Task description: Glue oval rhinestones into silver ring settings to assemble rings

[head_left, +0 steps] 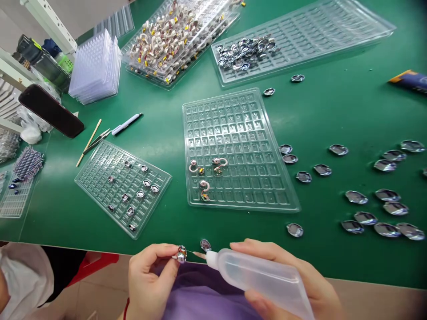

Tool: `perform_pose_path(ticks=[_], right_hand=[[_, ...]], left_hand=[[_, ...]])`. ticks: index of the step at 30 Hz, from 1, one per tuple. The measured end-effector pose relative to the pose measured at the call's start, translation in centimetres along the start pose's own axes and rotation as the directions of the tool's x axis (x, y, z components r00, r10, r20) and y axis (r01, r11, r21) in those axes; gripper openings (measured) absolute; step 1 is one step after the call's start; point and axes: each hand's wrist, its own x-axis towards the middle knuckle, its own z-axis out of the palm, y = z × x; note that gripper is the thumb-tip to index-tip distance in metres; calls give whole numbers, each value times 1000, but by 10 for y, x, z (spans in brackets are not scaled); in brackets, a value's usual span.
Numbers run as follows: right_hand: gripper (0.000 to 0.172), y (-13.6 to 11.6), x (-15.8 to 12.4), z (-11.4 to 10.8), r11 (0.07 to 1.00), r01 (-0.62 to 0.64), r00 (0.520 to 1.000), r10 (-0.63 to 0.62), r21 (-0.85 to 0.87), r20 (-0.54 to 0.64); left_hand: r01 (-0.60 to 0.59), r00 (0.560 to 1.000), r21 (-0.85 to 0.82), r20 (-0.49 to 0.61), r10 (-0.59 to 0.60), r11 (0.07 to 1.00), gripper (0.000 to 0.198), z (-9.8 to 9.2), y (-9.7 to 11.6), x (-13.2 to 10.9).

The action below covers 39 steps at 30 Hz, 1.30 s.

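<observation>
My left hand [149,276] pinches a small shiny silver part [181,254] between thumb and fingertips at the table's front edge. A translucent squeeze bottle [260,275] with a white cap and thin needle tip lies in the grip of my right hand [300,271]. Its tip points left, close to the small part; whether they touch I cannot tell. One oval chrome shell [206,245] rests just behind the bottle's nozzle. A clear compartment tray [233,133] farther back holds a few small parts with curved white leads [204,186].
Left of it, a smaller clear tray [100,171] carries several silver pieces. Tweezers [96,141], a wooden stick [89,142], a pen [126,124] and a phone [50,109] lie beyond. Several chrome shells [356,197] are scattered right. Heaped trays [227,76] stand behind. A person's sleeve [28,275] shows lower left.
</observation>
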Motion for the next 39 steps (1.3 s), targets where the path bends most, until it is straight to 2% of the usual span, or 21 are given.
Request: perform_pose_path(ticks=[6,15,19,27,39], right_hand=[[32,1,0,7,1000,27,997,-26,12,-79],[36,-5,10,4,999,43,999,-43,6,-18],[35,-9,15,4,999,52,998,-52,3,-33],[34,-3,6,4,998,63,998,-63,-25,-11],[34,-7,9,0,996,56,996,-60,-67,-62]], left_hand=[[-17,1000,3,11,17,1000,24,-1,1,0],[-16,1000,12,21,15,1000,23,0,2,2],[-11,999,13,31,11,1000,22,-1,1,1],[-13,1000,7,28,13,1000,25,-1,0,0],[-4,1000,6,12,4,1000,20,-1,3,3]])
